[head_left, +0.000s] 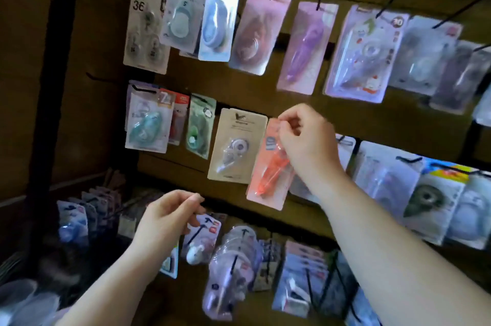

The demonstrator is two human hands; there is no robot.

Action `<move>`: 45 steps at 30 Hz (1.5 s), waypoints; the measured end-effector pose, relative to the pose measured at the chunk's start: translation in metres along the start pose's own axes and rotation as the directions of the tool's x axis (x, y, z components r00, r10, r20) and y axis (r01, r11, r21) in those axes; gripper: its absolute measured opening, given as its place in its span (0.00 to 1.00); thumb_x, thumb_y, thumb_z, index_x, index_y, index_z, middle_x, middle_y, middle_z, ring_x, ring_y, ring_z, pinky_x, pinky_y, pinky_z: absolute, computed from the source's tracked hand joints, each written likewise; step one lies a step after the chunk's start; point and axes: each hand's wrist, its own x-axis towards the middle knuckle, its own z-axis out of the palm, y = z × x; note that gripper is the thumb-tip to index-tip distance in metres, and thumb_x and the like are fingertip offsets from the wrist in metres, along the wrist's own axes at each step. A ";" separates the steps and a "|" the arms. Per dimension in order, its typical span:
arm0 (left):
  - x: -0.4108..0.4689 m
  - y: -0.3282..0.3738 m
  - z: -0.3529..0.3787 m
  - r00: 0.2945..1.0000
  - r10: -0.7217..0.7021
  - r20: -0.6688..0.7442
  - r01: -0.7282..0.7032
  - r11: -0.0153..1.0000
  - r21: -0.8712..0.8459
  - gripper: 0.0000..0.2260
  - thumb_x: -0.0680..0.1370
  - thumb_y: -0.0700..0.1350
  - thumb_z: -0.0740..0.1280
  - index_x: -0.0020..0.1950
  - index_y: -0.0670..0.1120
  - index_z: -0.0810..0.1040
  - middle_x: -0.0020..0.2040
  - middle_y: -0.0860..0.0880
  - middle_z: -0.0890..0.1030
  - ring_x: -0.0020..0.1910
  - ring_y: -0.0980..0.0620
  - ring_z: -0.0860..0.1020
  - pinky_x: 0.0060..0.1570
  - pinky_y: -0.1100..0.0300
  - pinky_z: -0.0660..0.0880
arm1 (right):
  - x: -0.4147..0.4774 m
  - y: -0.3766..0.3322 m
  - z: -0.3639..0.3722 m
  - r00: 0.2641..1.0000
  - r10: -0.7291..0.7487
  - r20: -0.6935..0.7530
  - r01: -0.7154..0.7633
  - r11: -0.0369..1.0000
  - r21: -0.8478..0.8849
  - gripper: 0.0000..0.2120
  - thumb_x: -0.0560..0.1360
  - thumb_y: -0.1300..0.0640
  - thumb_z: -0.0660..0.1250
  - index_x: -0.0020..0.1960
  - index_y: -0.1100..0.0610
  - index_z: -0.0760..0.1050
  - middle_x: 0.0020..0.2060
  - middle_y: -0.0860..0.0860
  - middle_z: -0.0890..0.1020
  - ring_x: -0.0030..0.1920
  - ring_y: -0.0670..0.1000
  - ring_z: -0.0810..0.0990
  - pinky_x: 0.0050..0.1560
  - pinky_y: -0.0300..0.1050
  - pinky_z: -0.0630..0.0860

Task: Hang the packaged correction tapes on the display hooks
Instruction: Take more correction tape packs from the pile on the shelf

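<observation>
Pinches top of orange correction-tape pack (268, 171) between right hand (305, 139) thumb and fingertips, tilted in middle row, touching beige pack (236, 145). Pinches white pack (207, 232) in bottom row with curled left hand (164, 219). Reads "36" on top-left card (146, 30).

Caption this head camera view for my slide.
Right hand pinches orange pack by its top; left hand holds white pack below.

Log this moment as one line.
right hand: pinches orange pack top | left hand: pinches white pack top | hung: cannot tell
</observation>
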 end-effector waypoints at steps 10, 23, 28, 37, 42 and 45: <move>-0.115 -0.078 0.072 0.950 -0.152 0.274 0.131 0.987 0.094 0.12 0.77 0.39 0.62 0.33 0.42 0.75 0.30 0.45 0.76 0.26 0.58 0.72 0.27 0.69 0.68 | -0.202 0.092 -0.057 0.882 0.341 0.324 -0.331 0.939 -0.088 0.17 0.74 0.62 0.63 0.34 0.42 0.66 0.40 0.55 0.84 0.44 0.54 0.82 0.48 0.51 0.78; -0.189 -0.257 0.160 0.693 -0.585 0.422 0.357 0.787 0.504 0.11 0.77 0.41 0.62 0.36 0.50 0.75 0.36 0.51 0.77 0.37 0.53 0.75 0.35 0.69 0.70 | -0.386 0.301 -0.050 0.236 0.893 0.382 -0.868 0.371 -0.331 0.15 0.75 0.67 0.61 0.33 0.52 0.68 0.31 0.53 0.77 0.30 0.50 0.76 0.36 0.44 0.76; -0.209 -0.333 0.171 0.580 -0.695 0.425 0.276 0.658 0.700 0.08 0.78 0.46 0.61 0.38 0.52 0.74 0.46 0.46 0.81 0.48 0.47 0.78 0.48 0.56 0.75 | -0.426 0.345 -0.026 0.072 0.926 0.371 -0.734 0.301 -0.609 0.04 0.75 0.61 0.63 0.46 0.57 0.76 0.49 0.55 0.81 0.53 0.56 0.79 0.55 0.47 0.74; -0.237 -0.431 0.164 0.405 -0.761 0.508 -0.190 0.473 0.860 0.23 0.80 0.50 0.54 0.75 0.52 0.53 0.77 0.51 0.53 0.74 0.49 0.57 0.70 0.55 0.59 | -0.484 0.384 0.026 0.069 0.956 0.285 -0.647 0.261 -0.717 0.23 0.75 0.57 0.63 0.69 0.58 0.63 0.68 0.56 0.67 0.66 0.57 0.70 0.62 0.46 0.68; -0.248 -0.460 0.147 0.301 -0.838 0.455 -0.367 0.339 0.866 0.29 0.79 0.53 0.53 0.75 0.49 0.42 0.77 0.50 0.43 0.76 0.52 0.44 0.73 0.56 0.45 | -0.499 0.422 0.042 0.121 0.972 0.202 -0.645 0.232 -0.728 0.31 0.75 0.56 0.64 0.73 0.59 0.55 0.72 0.57 0.60 0.71 0.58 0.61 0.67 0.50 0.65; -0.253 -0.466 0.141 0.245 -0.873 0.421 -0.438 0.288 0.852 0.32 0.76 0.58 0.47 0.75 0.47 0.41 0.77 0.47 0.38 0.76 0.50 0.40 0.73 0.54 0.40 | -0.507 0.441 0.049 0.045 0.978 0.205 -0.644 0.185 -0.742 0.36 0.74 0.52 0.64 0.75 0.58 0.49 0.75 0.56 0.55 0.73 0.58 0.57 0.70 0.53 0.62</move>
